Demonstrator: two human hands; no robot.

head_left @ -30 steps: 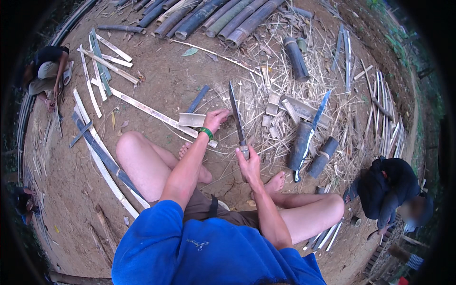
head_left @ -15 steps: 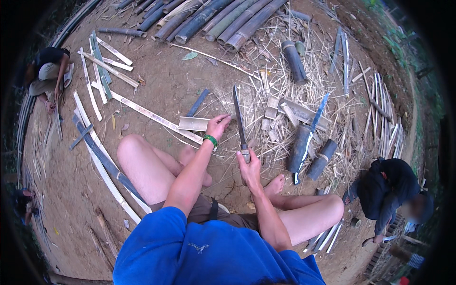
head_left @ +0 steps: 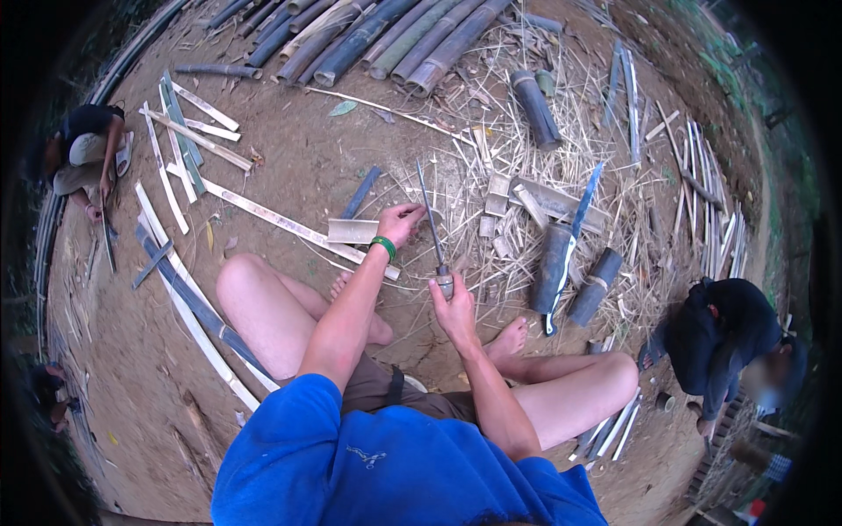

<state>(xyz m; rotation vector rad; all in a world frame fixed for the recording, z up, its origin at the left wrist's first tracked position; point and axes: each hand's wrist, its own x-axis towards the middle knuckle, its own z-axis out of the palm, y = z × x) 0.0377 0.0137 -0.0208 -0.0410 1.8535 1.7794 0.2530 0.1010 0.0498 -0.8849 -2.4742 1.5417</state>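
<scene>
My right hand is closed round the handle of a long knife, whose blade points away from me and shows almost edge-on. Close to the left side of the blade is my left hand, a green band on its wrist. Its fingers are drawn together; whether they pinch something small or touch the blade I cannot make out. Just beneath that hand, a split bamboo half lies hollow side up on the ground. Beyond it rests a short dark bamboo strip.
Right of my hands, a saw leans over a dark bamboo section among pale shavings. Bamboo poles are stacked ahead. Long split strips lie left. One person crouches at right, another far left.
The knife has turned in my right hand, so its blade now looks much thinner, and its tip has shifted left. My left hand has moved slightly left and nearer me.
</scene>
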